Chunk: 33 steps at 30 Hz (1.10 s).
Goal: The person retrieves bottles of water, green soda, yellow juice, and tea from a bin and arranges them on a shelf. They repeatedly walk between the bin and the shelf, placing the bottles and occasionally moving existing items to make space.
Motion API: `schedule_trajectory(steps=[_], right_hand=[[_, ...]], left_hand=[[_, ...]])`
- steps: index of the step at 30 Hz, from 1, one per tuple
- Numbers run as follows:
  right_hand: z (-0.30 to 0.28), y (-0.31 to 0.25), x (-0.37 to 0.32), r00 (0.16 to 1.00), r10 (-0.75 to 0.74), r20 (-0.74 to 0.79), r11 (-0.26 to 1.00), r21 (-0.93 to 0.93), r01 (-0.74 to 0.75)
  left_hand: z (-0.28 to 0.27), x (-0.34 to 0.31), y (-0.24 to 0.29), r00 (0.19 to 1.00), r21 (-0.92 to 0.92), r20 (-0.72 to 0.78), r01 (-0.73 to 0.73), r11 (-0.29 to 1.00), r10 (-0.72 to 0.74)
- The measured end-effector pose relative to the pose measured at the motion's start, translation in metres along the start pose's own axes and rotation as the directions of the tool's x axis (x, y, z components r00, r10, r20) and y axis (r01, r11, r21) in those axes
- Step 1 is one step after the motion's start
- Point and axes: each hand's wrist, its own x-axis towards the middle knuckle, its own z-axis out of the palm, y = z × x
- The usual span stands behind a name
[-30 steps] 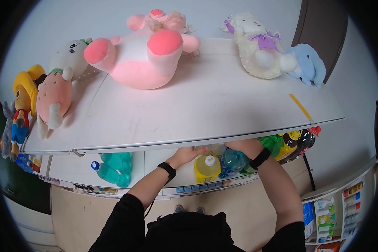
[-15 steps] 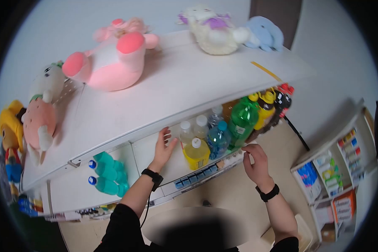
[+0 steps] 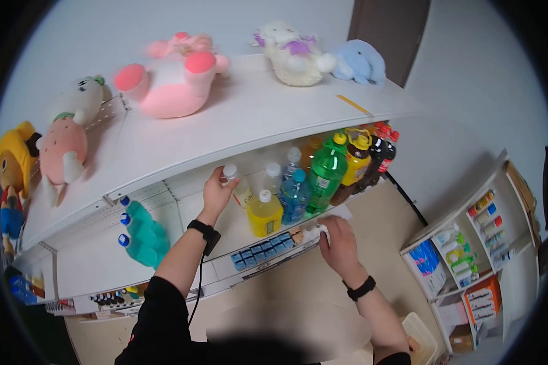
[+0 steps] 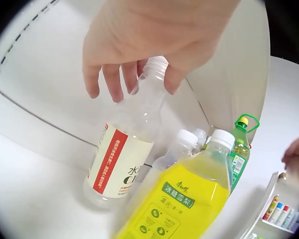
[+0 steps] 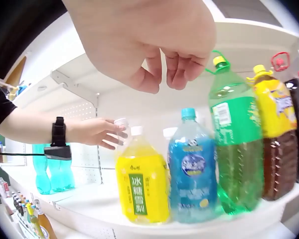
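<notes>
In the head view my left hand (image 3: 218, 196) is at the neck of a clear plastic bottle (image 3: 243, 193) with a cream label. The left wrist view shows that bottle (image 4: 120, 159) leaning slightly, its neck between my thumb and fingers. Right beside it stands a yellow drink bottle (image 3: 265, 216) with a white cap, then a blue drink bottle (image 3: 295, 201). Another clear bottle (image 3: 272, 178) stands behind the yellow one. My right hand (image 3: 341, 244), fingers loosely bent, hovers by the shelf's front edge. In the right wrist view nothing shows between its fingers.
A green soda bottle (image 3: 327, 173) and dark drink bottles (image 3: 377, 155) fill the shelf's right end. Several teal bottles (image 3: 146, 237) stand at left. The upper board (image 3: 243, 115), carrying plush toys, overhangs this shelf. A smaller rack (image 3: 463, 261) stands at right.
My left hand has gone from beside the bottles to the leftmost clear bottle's neck, and that bottle now stands farther left of the others. Earlier, my right hand was among the bottles; it has drawn back.
</notes>
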Motion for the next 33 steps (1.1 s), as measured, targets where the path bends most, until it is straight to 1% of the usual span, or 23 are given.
schedule_trajectory(steps=[1, 3, 5, 7, 8, 10, 11, 13, 14, 16, 17, 18, 19, 20, 22, 23, 25, 26, 28, 29, 31, 32, 33], right_hand=[[0.008, -0.001, 0.019, 0.999, -0.051, 0.014, 0.999, -0.017, 0.051], [0.032, -0.002, 0.068, 0.981, -0.196, 0.008, 0.979, -0.051, 0.197], [0.058, -0.004, 0.119, 0.959, -0.257, 0.115, 0.952, -0.140, 0.272], [0.084, -0.002, 0.158, 0.940, -0.263, 0.218, 0.916, -0.251, 0.314], [0.098, 0.001, 0.171, 0.931, -0.293, 0.218, 0.913, -0.224, 0.340], [0.121, 0.008, 0.193, 0.902, -0.261, 0.344, 0.850, -0.360, 0.384], [0.129, 0.010, 0.200, 0.893, -0.279, 0.352, 0.846, -0.350, 0.403], [0.138, 0.012, 0.208, 0.803, -0.050, 0.593, 0.837, -0.414, 0.358], [0.142, 0.013, 0.209, 0.798, -0.050, 0.600, 0.830, -0.419, 0.367], [0.144, 0.019, 0.206, 0.795, 0.008, 0.606, 0.851, -0.422, 0.313], [0.145, 0.024, 0.202, 0.793, 0.022, 0.609, 0.845, -0.435, 0.310], [0.144, 0.026, 0.198, 0.819, -0.040, 0.572, 0.849, -0.413, 0.330], [0.142, 0.028, 0.195, 0.843, -0.100, 0.528, 0.852, -0.392, 0.347], [0.141, 0.030, 0.193, 0.847, -0.085, 0.524, 0.851, -0.405, 0.336], [0.135, 0.028, 0.193, 0.846, -0.111, 0.522, 0.889, -0.328, 0.319], [0.131, 0.026, 0.195, 0.850, -0.100, 0.517, 0.890, -0.336, 0.309], [0.121, 0.019, 0.200, 0.859, 0.012, 0.512, 0.915, -0.352, 0.197], [0.119, 0.020, 0.202, 0.859, 0.020, 0.512, 0.916, -0.354, 0.190], [0.115, 0.022, 0.206, 0.915, -0.103, 0.390, 0.928, -0.293, 0.230], [0.112, 0.022, 0.207, 0.919, -0.098, 0.382, 0.929, -0.297, 0.223], [0.104, 0.015, 0.210, 0.937, -0.256, 0.238, 0.886, -0.330, 0.326], [0.099, 0.011, 0.212, 0.938, -0.254, 0.234, 0.884, -0.336, 0.324], [0.091, 0.002, 0.214, 0.931, -0.206, 0.302, 0.880, -0.360, 0.311]], left_hand=[[-0.013, -0.007, 0.000, 0.999, 0.011, -0.027, -0.017, 1.000, 0.017], [-0.039, -0.022, 0.002, 0.999, 0.045, -0.040, 0.033, 0.998, -0.031], [-0.061, -0.038, 0.005, 0.996, 0.060, -0.046, 0.081, 0.995, -0.079], [-0.071, -0.053, -0.009, 0.992, 0.101, -0.072, 0.112, 0.989, -0.105], [-0.076, -0.058, -0.013, 0.992, 0.119, -0.065, 0.120, 0.986, -0.112], [-0.080, -0.066, -0.010, 0.989, 0.114, -0.068, 0.142, 0.983, -0.135], [-0.079, -0.067, -0.009, 0.988, 0.086, -0.070, 0.140, 0.986, -0.134], [-0.071, -0.062, -0.008, 0.986, 0.061, -0.057, 0.160, 0.985, -0.157], [-0.064, -0.056, -0.008, 0.986, 0.039, -0.028, 0.163, 0.986, -0.162], [-0.045, -0.043, -0.003, 0.989, 0.037, -0.011, 0.145, 0.989, -0.145], [-0.035, -0.038, 0.000, 0.986, 0.018, 0.040, 0.159, 0.987, -0.160], [-0.025, -0.032, 0.004, 0.981, 0.001, 0.093, 0.169, 0.986, -0.169], [-0.014, -0.025, 0.002, 0.985, 0.037, 0.120, 0.120, 0.992, -0.124], [-0.005, -0.021, 0.003, 0.984, 0.029, 0.134, 0.112, 0.993, -0.115], [0.009, -0.012, 0.008, 0.983, 0.044, 0.153, 0.096, 0.994, -0.101], [0.013, -0.008, 0.010, 0.982, 0.040, 0.162, 0.088, 0.995, -0.094], [0.018, -0.002, 0.015, 0.971, 0.097, 0.211, 0.092, 0.991, -0.111], [0.021, -0.002, 0.014, 0.969, 0.098, 0.219, 0.091, 0.991, -0.111], [0.026, 0.001, 0.013, 0.970, 0.107, 0.224, 0.068, 0.992, -0.091], [0.028, 0.002, 0.014, 0.970, 0.106, 0.230, 0.059, 0.993, -0.082], [0.035, -0.001, 0.017, 0.978, -0.024, 0.204, 0.048, 0.999, -0.042], [0.038, 0.000, 0.015, 0.978, -0.028, 0.206, 0.041, 0.999, -0.035], [0.042, 0.002, 0.012, 0.977, 0.003, 0.213, 0.016, 1.000, -0.017]])
